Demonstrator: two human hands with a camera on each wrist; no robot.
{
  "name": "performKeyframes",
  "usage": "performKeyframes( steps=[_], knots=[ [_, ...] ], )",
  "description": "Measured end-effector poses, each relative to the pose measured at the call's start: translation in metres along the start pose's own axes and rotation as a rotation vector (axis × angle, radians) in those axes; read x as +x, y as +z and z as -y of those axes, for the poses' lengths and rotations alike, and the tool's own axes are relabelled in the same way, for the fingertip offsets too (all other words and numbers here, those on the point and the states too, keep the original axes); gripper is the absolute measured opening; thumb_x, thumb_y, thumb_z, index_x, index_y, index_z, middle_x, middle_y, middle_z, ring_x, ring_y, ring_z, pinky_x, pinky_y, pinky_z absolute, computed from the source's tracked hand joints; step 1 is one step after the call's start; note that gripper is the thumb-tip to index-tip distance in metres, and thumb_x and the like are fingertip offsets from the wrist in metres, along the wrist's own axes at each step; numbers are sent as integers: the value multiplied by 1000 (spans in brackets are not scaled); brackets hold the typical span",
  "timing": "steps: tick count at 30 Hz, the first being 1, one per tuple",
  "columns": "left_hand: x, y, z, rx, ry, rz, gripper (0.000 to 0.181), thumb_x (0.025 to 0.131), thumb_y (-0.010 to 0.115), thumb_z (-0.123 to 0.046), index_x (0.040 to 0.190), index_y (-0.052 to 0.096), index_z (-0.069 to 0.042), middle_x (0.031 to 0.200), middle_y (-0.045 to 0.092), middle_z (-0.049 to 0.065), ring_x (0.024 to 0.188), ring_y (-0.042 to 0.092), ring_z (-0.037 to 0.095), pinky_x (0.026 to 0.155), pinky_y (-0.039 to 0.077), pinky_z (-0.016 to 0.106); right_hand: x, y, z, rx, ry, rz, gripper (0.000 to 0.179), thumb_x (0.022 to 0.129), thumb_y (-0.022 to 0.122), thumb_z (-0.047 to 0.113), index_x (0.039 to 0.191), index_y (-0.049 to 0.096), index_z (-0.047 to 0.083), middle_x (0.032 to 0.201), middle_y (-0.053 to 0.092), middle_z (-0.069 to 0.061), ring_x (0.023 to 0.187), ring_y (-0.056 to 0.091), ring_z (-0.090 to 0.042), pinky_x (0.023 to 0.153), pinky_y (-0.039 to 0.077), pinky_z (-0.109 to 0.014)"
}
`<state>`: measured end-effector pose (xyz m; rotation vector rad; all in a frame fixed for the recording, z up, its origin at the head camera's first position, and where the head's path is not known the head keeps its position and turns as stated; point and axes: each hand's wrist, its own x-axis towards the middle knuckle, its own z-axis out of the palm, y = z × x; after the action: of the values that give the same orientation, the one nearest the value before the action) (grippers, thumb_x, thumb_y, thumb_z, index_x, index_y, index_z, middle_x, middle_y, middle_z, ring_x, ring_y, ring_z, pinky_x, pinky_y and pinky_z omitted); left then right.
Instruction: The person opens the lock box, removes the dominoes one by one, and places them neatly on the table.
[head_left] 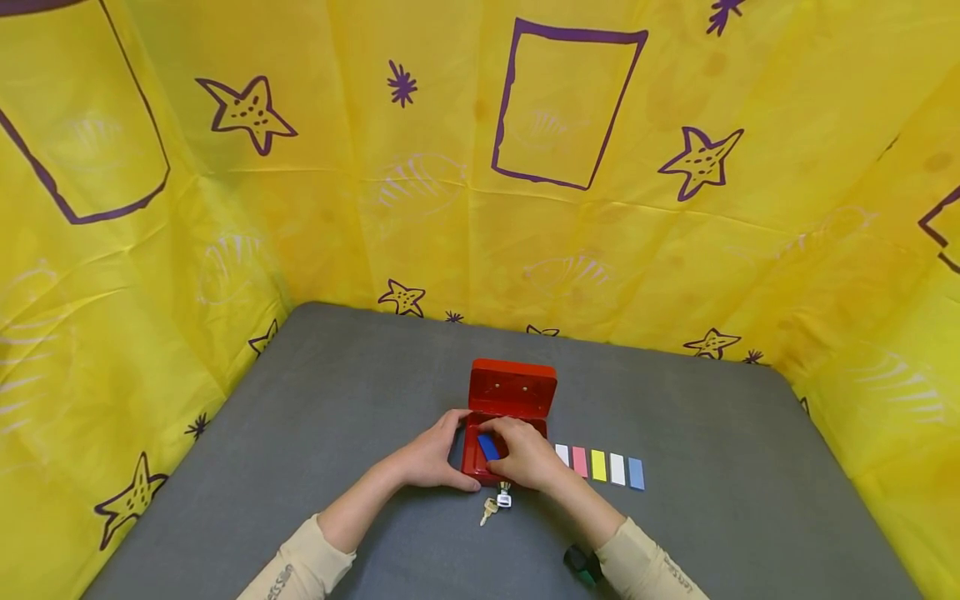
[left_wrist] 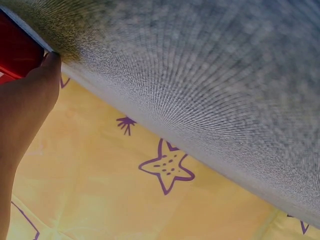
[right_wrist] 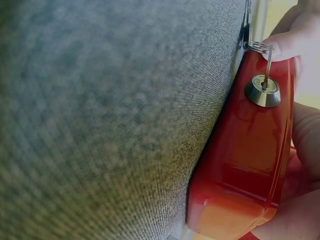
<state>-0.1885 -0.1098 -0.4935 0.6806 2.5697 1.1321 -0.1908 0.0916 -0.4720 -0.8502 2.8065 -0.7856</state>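
A small red cash box (head_left: 513,392) stands on the grey table with its lid raised at the back. My left hand (head_left: 433,457) holds the box by its left side, thumb at the front corner and fingers at the back one. Inside the box, my right hand (head_left: 528,457) pinches a flat blue rectangular piece (head_left: 488,447) that lies slanted between thumb and fingers. In the right wrist view, a key (right_wrist: 268,65) sits in the round lock (right_wrist: 263,90) on the box's front. A second key (head_left: 489,509) hangs from the ring onto the table.
To the right of the box lies a row of flat rectangular pieces: white, pink (head_left: 580,462), yellow (head_left: 597,466), white (head_left: 617,468) and light blue (head_left: 637,473). A black and green object (head_left: 581,565) lies beside the right sleeve. Yellow patterned cloth (head_left: 450,225) walls the table (head_left: 712,433).
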Motion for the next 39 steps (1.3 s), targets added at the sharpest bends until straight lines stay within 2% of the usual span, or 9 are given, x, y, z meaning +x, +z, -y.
performKeyframes(
  steps=[4, 11, 23, 34, 39],
  knots=[
    [0, 0, -1, -1, -5, 2, 96, 64, 80, -43, 136, 27, -9, 130, 39, 6, 115, 43, 22, 96, 38, 43, 0, 1, -1, 1, -3, -7, 54, 71, 78, 22, 120, 58, 12, 115, 60, -3, 104, 54, -22, 88, 46, -41],
    [-1, -2, -2, -30, -55, 30, 96, 65, 80, -42, 138, 25, -12, 129, 39, 3, 112, 43, 19, 94, 40, 41, 0, 1, -3, 12, -12, -11, 53, 72, 77, 23, 120, 59, 11, 116, 60, -3, 103, 54, -22, 90, 44, -42],
    [-1, -2, -1, -35, -49, 33, 96, 65, 79, -44, 137, 26, -11, 130, 39, 4, 114, 43, 19, 96, 39, 41, -1, -1, -5, 98, 0, 0, 52, 73, 77, 25, 120, 58, 12, 114, 60, -2, 97, 54, -18, 84, 48, -37],
    [-1, -2, -3, -38, -49, 33, 96, 65, 80, -43, 137, 25, -11, 129, 39, 3, 113, 43, 19, 95, 39, 41, -4, -2, -8, 236, 26, 10, 50, 75, 76, 20, 120, 58, 10, 112, 61, -5, 95, 59, -18, 81, 50, -32],
    [-1, -2, -3, -36, -55, 32, 96, 64, 80, -44, 137, 25, -11, 129, 38, 4, 113, 43, 19, 95, 39, 42, -4, -3, -10, 297, 41, 5, 49, 76, 74, 18, 121, 58, 8, 109, 62, -6, 94, 60, -20, 80, 51, -34]
  ],
)
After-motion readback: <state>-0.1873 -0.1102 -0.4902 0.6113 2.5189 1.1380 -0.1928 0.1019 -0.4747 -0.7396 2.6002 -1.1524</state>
